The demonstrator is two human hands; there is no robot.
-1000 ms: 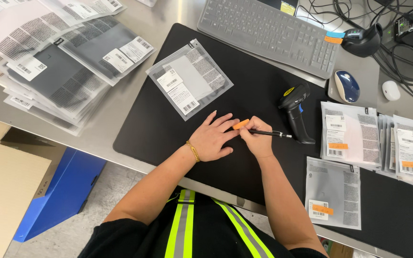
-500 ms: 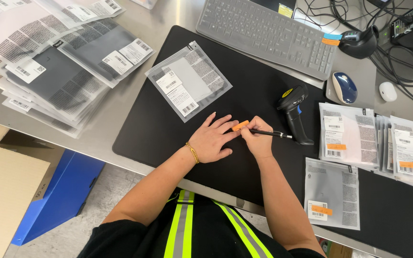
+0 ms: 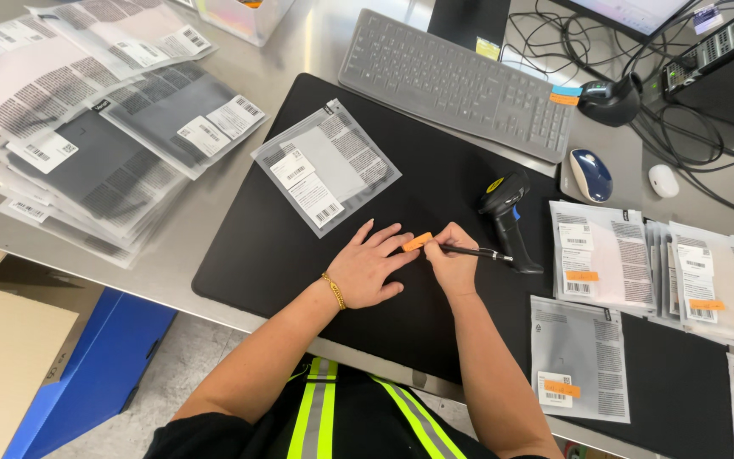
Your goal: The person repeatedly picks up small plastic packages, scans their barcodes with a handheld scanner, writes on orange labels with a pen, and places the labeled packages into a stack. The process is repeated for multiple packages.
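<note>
Still unmoved, left hand (image 3: 367, 270) pins orange sticker (image 3: 416, 241); right hand (image 3: 452, 259) grips pen (image 3: 473, 252).

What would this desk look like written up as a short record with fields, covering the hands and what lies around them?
Left hand: flat on the black mat, fingers spread, fingertips on a small orange label
Right hand: grip closed on a black pen, tip at the label
Beside right hand: black handheld scanner lying on the mat
Above left hand: one clear labelled bag
Far left: stack of bags
Right: bags with orange labels
Top: grey keyboard, blue mouse
</note>
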